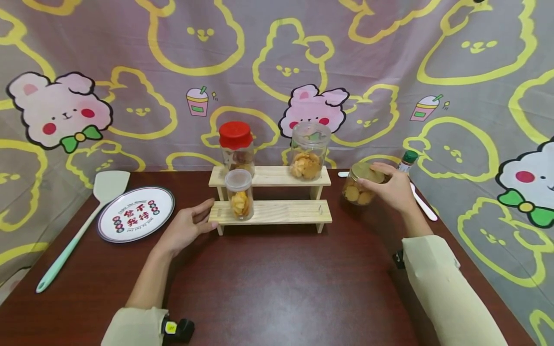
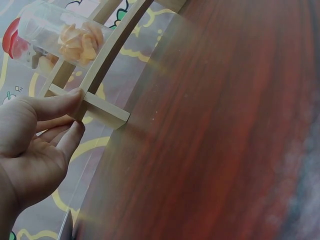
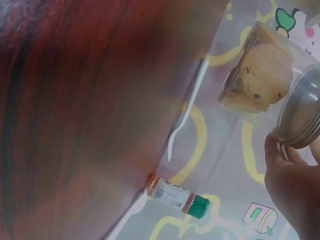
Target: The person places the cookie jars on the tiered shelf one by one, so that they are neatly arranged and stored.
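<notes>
My left hand (image 1: 186, 228) pinches the left end of the lower step of a two-tier wooden rack (image 1: 285, 211), thumb and fingertips at its edge in the left wrist view. To the rack's right, my right hand (image 1: 391, 185) grips a clear jar of round cookies (image 1: 357, 194) near its gold lid (image 1: 365, 172); the right wrist view shows this jar held above the tabletop. On the lower step stands a small clear jar of yellow snacks (image 1: 240, 204). The upper step carries a red-lidded jar (image 1: 235, 144) and a clear-lidded cookie jar (image 1: 306, 161).
At the left lie a white plate with red characters (image 1: 136, 215) and a spatula with a mint handle (image 1: 82, 235). A green-capped bottle (image 1: 407, 161) and a white utensil (image 1: 424, 204) are behind my right hand. A patterned cloth (image 1: 277, 57) hangs behind the dark table (image 1: 277, 288).
</notes>
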A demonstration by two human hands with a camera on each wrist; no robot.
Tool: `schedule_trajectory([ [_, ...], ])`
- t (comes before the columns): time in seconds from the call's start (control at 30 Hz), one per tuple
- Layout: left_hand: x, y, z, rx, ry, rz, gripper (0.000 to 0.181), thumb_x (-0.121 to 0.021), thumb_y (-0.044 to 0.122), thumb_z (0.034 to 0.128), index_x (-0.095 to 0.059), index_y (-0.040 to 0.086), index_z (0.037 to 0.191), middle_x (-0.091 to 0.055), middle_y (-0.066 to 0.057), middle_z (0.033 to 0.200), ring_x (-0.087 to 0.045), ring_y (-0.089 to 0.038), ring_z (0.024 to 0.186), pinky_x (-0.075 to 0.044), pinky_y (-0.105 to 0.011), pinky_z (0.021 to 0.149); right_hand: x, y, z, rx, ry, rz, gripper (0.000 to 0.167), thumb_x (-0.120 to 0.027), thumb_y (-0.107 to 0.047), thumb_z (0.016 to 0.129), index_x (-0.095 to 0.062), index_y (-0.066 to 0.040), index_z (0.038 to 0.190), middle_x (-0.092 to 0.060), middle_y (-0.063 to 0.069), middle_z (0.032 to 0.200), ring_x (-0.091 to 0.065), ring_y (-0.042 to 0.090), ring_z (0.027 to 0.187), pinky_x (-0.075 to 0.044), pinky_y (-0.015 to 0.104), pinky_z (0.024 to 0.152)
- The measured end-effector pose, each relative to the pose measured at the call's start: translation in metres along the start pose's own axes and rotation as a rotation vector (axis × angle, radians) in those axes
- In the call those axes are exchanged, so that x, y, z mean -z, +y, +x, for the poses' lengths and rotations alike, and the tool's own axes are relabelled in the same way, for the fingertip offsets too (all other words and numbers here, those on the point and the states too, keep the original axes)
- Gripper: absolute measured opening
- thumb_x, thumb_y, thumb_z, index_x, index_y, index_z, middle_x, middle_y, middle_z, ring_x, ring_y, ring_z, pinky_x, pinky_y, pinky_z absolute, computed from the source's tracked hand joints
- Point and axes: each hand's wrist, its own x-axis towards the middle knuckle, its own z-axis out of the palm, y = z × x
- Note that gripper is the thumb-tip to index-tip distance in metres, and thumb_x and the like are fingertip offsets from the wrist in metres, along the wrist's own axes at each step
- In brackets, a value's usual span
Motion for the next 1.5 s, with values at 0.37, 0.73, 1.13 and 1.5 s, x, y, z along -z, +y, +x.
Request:
schedule_trajectory([
  [0.37,0.0,-0.003,0.0,-0.014,0.003,-0.031,0.071,-0.068,-0.004,0.0938,-0.03,-0.012,0.153,-0.029,-0.025,0.16,-0.034,-0.034,0.143,-0.044,-0.019,0.104,-0.001,-0.014,-0.006,0.02,-0.024,0.016,0.064,-0.088,-0.029,0.08,-0.066,0.001,0.132,-0.059,0.015,0.14,-0.049,0.033,0.132,-0.044,0.048,0.105],
  [0.73,0.0,-0.002,0.0,-0.014,-0.004,-0.027,0.071,-0.068,-0.003,0.0941,-0.029,-0.011,0.153,-0.028,-0.025,0.161,-0.033,-0.034,0.143,-0.043,-0.019,0.105,-0.003,-0.031,-0.014,0.039,-0.033,0.056,0.065,-0.088,-0.027,0.08,-0.064,0.0,0.134,-0.057,0.012,0.141,-0.048,0.028,0.133,-0.043,0.045,0.104],
  [1.13,0.0,0.001,0.0,0.004,-0.008,-0.007,0.072,-0.069,-0.001,0.0943,-0.03,-0.01,0.154,-0.029,-0.023,0.161,-0.033,-0.032,0.144,-0.043,-0.018,0.106,-0.005,-0.047,-0.025,0.068,-0.051,0.052,0.065,-0.09,-0.025,0.078,-0.065,0.0,0.133,-0.057,0.014,0.142,-0.048,0.031,0.133,-0.043,0.046,0.105],
  [1.5,0.0,0.0,0.0,0.001,-0.008,-0.016,0.072,-0.069,-0.002,0.0942,-0.03,-0.011,0.153,-0.028,-0.024,0.161,-0.033,-0.033,0.144,-0.043,-0.018,0.105,-0.009,-0.06,-0.03,0.108,-0.067,0.077,0.062,-0.091,-0.024,0.077,-0.068,-0.004,0.131,-0.06,0.009,0.138,-0.049,0.023,0.132,-0.043,0.039,0.105],
])
